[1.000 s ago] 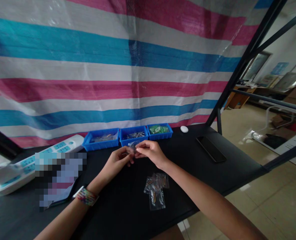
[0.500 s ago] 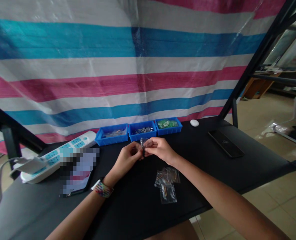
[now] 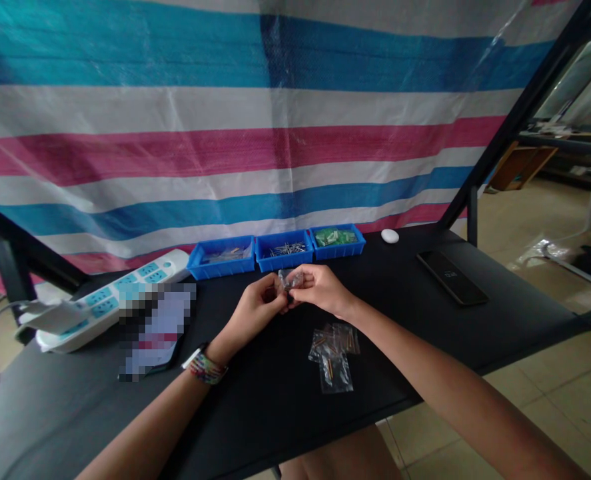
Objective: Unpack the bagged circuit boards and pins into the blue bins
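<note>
My left hand (image 3: pixel 255 312) and my right hand (image 3: pixel 321 289) meet above the black table (image 3: pixel 425 333), both pinched on one small clear plastic bag (image 3: pixel 291 279) held between the fingertips. What is inside the bag is too small to make out. A beaded band sits on my left wrist (image 3: pixel 204 367). On the table just below my right forearm lie several small clear bags (image 3: pixel 334 351) holding thin red and yellow parts.
Three blue bins stand in a row at the table's back: left (image 3: pixel 221 257), middle with metal pins (image 3: pixel 284 250), right with green parts (image 3: pixel 338 241). A white power strip (image 3: pixel 110 300), a small white puck (image 3: pixel 390 235) and a black phone (image 3: pixel 452 277) lie around. A striped tarp hangs behind.
The view has tilted down and shifted, so the table sits lower and nearer. Both hands stay together on the small bag, with only slight finger movement.
</note>
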`<state>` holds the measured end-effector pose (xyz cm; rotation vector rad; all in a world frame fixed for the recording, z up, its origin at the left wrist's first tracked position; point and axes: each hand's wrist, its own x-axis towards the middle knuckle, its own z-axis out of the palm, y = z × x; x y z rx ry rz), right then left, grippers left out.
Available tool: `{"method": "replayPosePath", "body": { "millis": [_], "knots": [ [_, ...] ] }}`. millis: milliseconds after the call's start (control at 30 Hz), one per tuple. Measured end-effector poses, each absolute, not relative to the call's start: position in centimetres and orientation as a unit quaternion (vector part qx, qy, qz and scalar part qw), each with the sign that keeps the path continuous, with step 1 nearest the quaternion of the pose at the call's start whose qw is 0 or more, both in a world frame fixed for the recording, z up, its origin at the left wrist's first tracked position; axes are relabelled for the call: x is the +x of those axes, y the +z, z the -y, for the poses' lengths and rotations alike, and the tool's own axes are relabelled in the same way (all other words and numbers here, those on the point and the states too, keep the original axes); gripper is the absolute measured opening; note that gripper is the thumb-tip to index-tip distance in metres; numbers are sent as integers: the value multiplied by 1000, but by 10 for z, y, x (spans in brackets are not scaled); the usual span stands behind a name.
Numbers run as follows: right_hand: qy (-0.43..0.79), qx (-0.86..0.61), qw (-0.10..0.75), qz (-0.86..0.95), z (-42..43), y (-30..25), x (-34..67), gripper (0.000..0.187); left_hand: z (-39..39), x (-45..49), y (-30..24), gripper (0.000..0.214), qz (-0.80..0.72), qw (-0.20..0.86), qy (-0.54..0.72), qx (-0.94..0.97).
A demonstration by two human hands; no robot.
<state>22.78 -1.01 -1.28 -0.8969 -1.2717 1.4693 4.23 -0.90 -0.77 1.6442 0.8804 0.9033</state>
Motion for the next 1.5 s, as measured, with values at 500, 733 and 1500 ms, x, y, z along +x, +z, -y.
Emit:
{"method": "replayPosePath", "body": {
  "millis": [500, 733, 1500],
  "knots": [
    [524, -370, 501, 581, 13, -7, 232, 23, 7, 36, -3, 28, -370, 496, 382, 686],
    [320, -365, 507, 712, 21, -1, 235, 12, 2, 34, -13, 53, -357, 614, 383, 591],
    [591, -388, 532, 466, 16, -1, 235, 38, 10, 31, 3, 32, -408, 362, 475, 691]
  ]
}}
